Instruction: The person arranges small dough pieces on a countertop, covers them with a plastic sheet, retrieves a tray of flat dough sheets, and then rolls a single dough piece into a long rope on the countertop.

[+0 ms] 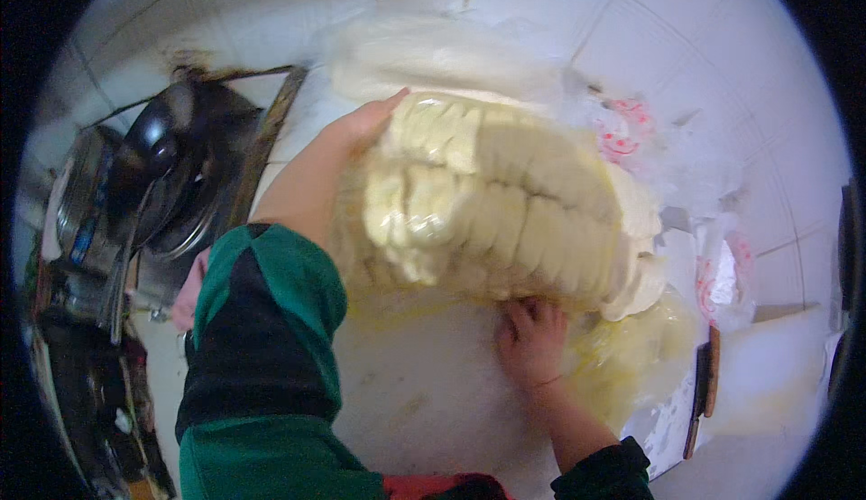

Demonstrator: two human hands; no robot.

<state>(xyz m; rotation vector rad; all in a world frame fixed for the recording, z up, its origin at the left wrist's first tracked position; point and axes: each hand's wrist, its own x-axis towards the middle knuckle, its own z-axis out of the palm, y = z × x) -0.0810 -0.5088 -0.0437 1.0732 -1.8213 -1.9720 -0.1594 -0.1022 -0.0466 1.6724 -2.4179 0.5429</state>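
Note:
A large clear plastic bag packed with rows of pale, bun-like pieces [500, 202] lies before me, tilted and partly blurred. My left hand [372, 121] is on its upper left edge, with most of its fingers hidden by the bag. At the bag's lower edge, the curled fingers of my right hand [534, 338] touch or grip the plastic. More pale pieces [639, 270] show at the bag's right end. A crumpled yellowish plastic sheet or bag [629, 351] lies beside my right hand.
On the left is a stove with a dark wok [152, 141] and a metal ladle [139, 229]. Behind the bag lies another pale, plastic-covered bundle [433, 53]. To the right are plastic bags with red print [626, 128] and a wooden-handled knife [712, 371]. A tiled wall rises behind.

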